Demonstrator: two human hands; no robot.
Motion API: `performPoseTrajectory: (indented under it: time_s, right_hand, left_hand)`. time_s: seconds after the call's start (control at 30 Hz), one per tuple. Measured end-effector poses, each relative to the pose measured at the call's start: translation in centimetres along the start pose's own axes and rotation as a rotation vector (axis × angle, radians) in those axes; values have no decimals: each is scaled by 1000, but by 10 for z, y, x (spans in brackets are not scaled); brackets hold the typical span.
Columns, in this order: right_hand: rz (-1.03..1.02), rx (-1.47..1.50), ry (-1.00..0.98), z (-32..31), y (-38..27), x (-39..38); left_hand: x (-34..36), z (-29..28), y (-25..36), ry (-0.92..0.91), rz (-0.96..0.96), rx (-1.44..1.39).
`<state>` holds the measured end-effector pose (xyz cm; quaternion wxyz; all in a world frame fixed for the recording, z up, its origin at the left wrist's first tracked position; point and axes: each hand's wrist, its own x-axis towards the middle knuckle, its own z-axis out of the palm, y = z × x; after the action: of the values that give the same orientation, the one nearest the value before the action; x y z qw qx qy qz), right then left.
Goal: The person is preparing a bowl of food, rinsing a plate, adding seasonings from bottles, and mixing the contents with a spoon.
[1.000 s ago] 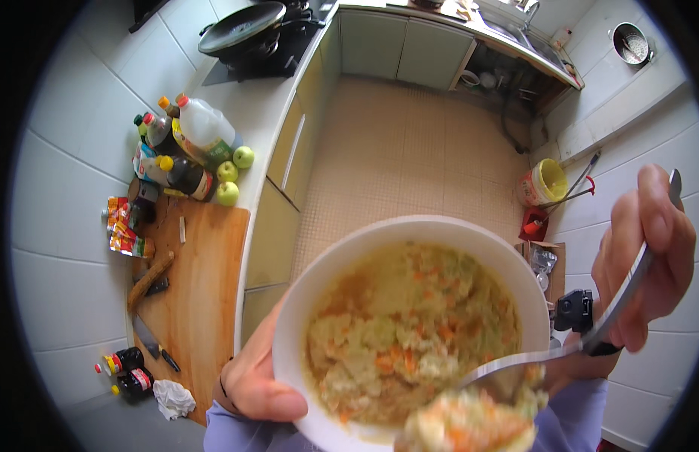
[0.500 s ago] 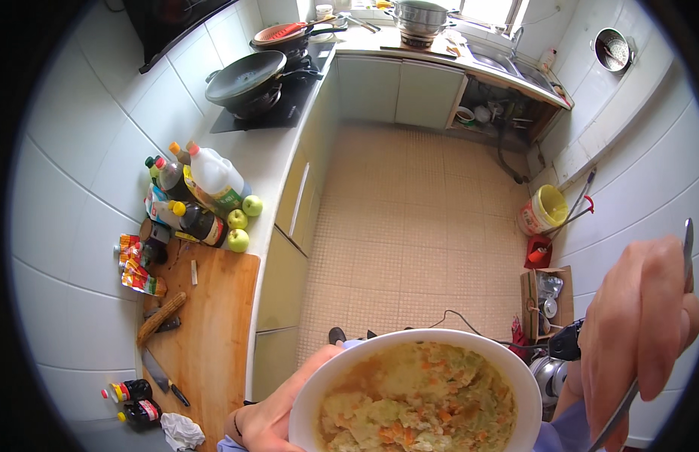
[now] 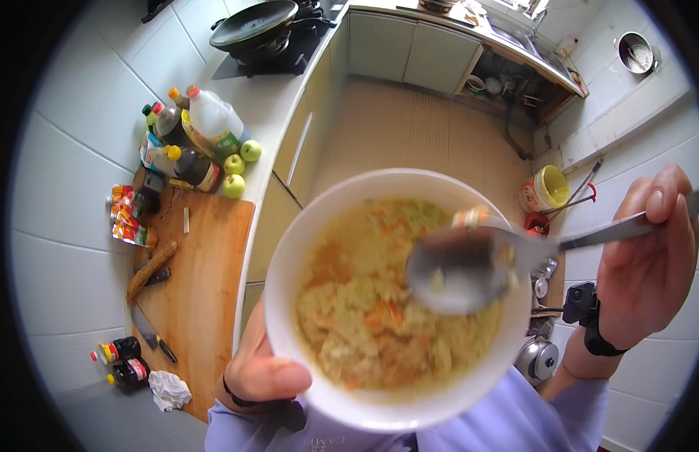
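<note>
Tiled floor (image 3: 387,132) behind, left hand (image 3: 263,371) gripping white bowl (image 3: 395,419), right hand (image 3: 643,267) pinching spoon (image 3: 459,273), now back over it

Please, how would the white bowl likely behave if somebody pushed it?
The white bowl would probably tip, as only the left hand seems to hold it. Its soupy food might slosh, since liquid shows around the pieces.

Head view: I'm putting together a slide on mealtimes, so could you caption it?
Left hand holds a white bowl of food; right hand holds a spoon above it.
</note>
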<state>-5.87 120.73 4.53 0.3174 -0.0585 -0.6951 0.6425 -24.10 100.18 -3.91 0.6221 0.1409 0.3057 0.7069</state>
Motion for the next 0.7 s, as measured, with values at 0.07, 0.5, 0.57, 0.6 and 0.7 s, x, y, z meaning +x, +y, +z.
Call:
performPoseTrajectory:
  time_s: [0.07,0.5,0.57,0.6,0.7]
  right_hand:
    - [-64,-182,114,8,-1,-5]
    - [-326,-722,16,34,38,-3]
    - [-304,-666,-5,38,44,-2]
    - [-309,-585,-3,41,45,-3]
    - [-317,-520,-25,42,42,-6]
  left_hand:
    - [-4,-3,-4,119,34,109]
    - [19,-14,-14,142,125,248]
    - [20,-14,-14,90,149,252]
    - [20,-14,-13,89,149,250]
    - [18,-17,-12,98,123,224]
